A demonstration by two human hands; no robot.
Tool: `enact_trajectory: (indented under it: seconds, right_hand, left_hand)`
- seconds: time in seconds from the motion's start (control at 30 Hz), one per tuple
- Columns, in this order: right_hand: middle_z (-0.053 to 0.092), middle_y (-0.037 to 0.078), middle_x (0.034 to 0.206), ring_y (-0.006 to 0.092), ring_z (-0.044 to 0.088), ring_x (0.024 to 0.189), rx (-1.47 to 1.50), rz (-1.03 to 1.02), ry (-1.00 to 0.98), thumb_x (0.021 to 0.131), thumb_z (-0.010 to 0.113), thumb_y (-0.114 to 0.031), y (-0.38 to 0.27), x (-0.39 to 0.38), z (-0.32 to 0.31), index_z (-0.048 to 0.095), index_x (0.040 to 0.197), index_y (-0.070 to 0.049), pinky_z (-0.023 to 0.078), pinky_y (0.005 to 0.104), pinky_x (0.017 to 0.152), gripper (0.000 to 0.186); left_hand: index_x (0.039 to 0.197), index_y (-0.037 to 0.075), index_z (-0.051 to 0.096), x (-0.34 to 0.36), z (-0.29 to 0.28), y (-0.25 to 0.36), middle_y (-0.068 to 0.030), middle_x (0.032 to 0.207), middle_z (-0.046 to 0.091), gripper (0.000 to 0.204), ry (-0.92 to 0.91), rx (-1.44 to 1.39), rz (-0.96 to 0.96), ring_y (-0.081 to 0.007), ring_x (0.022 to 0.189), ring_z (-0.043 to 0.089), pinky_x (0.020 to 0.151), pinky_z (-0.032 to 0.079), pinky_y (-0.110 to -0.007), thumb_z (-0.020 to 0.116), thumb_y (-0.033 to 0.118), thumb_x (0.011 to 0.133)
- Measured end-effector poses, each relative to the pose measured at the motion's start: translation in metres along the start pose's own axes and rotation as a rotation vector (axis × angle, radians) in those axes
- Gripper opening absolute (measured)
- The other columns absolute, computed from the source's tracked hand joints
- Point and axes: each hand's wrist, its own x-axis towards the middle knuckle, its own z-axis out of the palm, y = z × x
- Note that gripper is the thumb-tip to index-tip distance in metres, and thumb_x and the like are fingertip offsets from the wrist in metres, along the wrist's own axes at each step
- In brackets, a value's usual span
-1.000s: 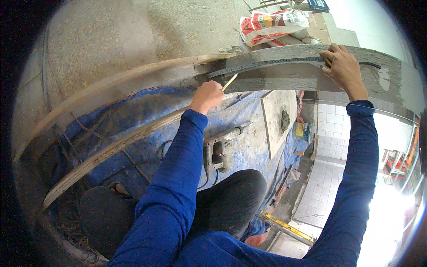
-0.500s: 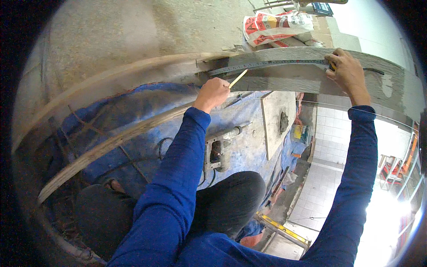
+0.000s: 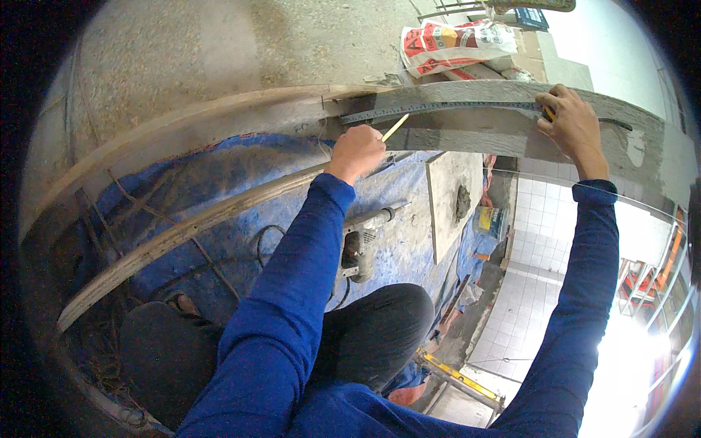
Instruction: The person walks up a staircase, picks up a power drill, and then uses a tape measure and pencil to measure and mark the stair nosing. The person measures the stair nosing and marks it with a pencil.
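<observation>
A grey plastered ledge (image 3: 467, 139) crosses in front of me. Along it lies the extended blade (image 3: 445, 106) of a tape measure, its far end near where the plaster meets wood. My right hand (image 3: 573, 125) is closed around the tape measure's yellow-and-black case (image 3: 548, 113), mostly hidden by the fingers, and presses it on the ledge. In my left hand (image 3: 358, 152), the fingers are closed on a thin yellow pencil (image 3: 395, 128). Its tip is at the lower edge of the blade; whether it touches the plaster I cannot tell.
Under my arms, a power tool (image 3: 359, 252) and a board with a mortar lump (image 3: 461, 203) rest on a blue tarp (image 3: 299, 212). A wooden batten (image 3: 197, 226) runs at left. Beyond the ledge lies a printed sack (image 3: 456, 47). A yellow spirit level (image 3: 461, 376) is at lower right.
My left hand has shifted slightly right, while the pencil tip stays at nearly the same spot by the blade. The right hand and tape measure have hardly moved.
</observation>
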Motion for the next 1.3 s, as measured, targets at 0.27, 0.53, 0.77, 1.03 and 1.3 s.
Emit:
enact_trajectory:
  seconds: [0.27,0.53,0.77,1.03,1.3]
  right_hand:
    - [0.064,0.003,0.123,0.0255,0.063,0.114,-0.022,0.019,-0.059,0.080,0.077,-0.021,-0.004,0.002,-0.008,0.072,0.120,-0.020,0.052,0.0408,0.097,0.041]
    - [0.063,0.006,0.110,0.0272,0.063,0.112,0.022,-0.032,0.054,0.079,0.075,-0.023,0.000,-0.003,-0.001,0.071,0.112,-0.018,0.054,0.0448,0.091,0.033]
    - [0.063,0.005,0.110,0.0268,0.064,0.110,0.035,-0.034,0.040,0.080,0.076,-0.024,0.001,0.000,0.001,0.071,0.117,-0.018,0.054,0.0448,0.092,0.038]
    - [0.065,0.005,0.110,0.0268,0.064,0.111,0.025,-0.028,0.046,0.079,0.078,-0.025,0.002,0.000,0.002,0.072,0.117,-0.018,0.053,0.0446,0.092,0.039]
    - [0.065,0.006,0.111,0.0275,0.064,0.110,0.001,-0.035,0.061,0.081,0.076,-0.028,0.002,-0.001,0.004,0.072,0.119,-0.019,0.053,0.0450,0.091,0.039]
  left_hand:
    - [0.088,0.005,0.075,-0.013,0.028,0.011,-0.0236,0.083,0.070,0.024,0.125,-0.023,-0.036,-0.0456,0.084,0.069,0.077,0.056,-0.056,0.058,0.022,0.087]
    - [0.091,0.006,0.076,-0.013,0.026,0.012,-0.0256,0.089,0.071,0.025,0.129,-0.147,-0.117,-0.0458,0.090,0.069,0.083,0.056,-0.053,0.056,0.020,0.086]
    - [0.094,0.007,0.077,-0.012,0.014,0.007,-0.0265,0.092,0.071,0.028,0.058,-0.132,-0.096,-0.0478,0.091,0.068,0.086,0.055,-0.054,0.055,0.020,0.084]
    - [0.087,0.005,0.075,-0.009,0.026,-0.006,-0.0266,0.086,0.067,0.022,0.140,-0.078,0.020,-0.0479,0.083,0.065,0.075,0.053,-0.053,0.058,0.019,0.087]
    - [0.099,0.008,0.078,-0.009,0.013,0.010,-0.0277,0.092,0.071,0.028,0.048,-0.186,-0.145,-0.0472,0.091,0.069,0.085,0.055,-0.053,0.056,0.019,0.087]
